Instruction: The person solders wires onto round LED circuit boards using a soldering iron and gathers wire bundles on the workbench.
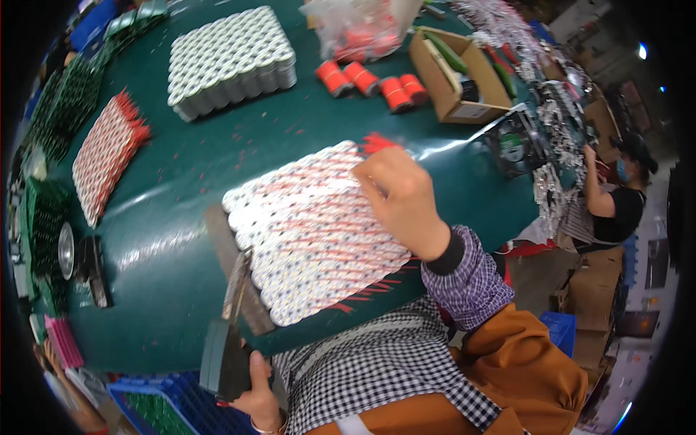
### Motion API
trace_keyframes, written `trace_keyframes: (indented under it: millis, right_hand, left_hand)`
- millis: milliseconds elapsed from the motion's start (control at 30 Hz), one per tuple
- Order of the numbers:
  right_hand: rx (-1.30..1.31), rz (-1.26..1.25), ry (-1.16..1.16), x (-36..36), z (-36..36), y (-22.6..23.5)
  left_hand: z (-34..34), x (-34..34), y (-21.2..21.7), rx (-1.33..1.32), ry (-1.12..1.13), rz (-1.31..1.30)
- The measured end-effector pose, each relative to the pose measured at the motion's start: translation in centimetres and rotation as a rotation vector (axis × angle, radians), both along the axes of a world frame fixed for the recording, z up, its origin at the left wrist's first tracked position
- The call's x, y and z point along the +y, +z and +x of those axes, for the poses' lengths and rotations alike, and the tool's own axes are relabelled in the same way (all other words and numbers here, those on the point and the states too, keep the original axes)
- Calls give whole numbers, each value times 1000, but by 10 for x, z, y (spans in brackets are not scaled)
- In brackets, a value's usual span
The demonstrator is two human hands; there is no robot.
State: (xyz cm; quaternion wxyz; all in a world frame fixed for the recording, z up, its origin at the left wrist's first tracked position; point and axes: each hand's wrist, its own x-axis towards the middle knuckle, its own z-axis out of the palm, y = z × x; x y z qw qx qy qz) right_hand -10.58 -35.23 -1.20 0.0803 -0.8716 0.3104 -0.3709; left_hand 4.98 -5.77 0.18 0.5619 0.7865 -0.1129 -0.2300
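In front of me lies a flat block of white round cylinders packed in rows (319,232), with thin red strips running across its top and sticking out at its near edge. My left hand (254,395) grips a hand tool with a blocky dark green handle and a long thin metal tip (221,355). The tip reaches the block's left side, across a grey bar (239,268) lying along that side. Over the block's right far corner is my right hand (402,199), fingers curled and pressed together. Red strip ends (377,143) show just beyond it; what it pinches is hidden.
A taller block of white cylinders (228,61) stands far left; a red-fringed one (109,159) lies left. Red spools (395,94), a plastic bag (362,29), a cardboard box (464,80) and a black fan (511,141) lie beyond. A co-worker (623,188) is at right.
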Motion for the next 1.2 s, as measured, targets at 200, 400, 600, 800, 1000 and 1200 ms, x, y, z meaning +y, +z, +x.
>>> trace_keyframes:
  millis: [200, 400, 600, 800, 1000, 1200]
  right_hand:
    - [222, 95, -272, -60, -40, -18]
    - [223, 135, -261, -66, -35, -32]
    - [197, 109, -249, -67, -32, -28]
    - [203, 31, -223, -72, -34, -39]
    - [227, 197, -275, -69, -34, -34]
    - [250, 74, -258, -64, -49, -9]
  left_hand:
    - [3, -8, 27, -38, -139, 301]
    - [2, -13, 34, -109, -188, 260]
    - [2, -13, 25, -180, -163, 73]
    - [1, -2, 14, -141, -161, 33]
    - [8, 5, 11, -54, -229, 189]
    - [0, 4, 17, -213, -188, 29]
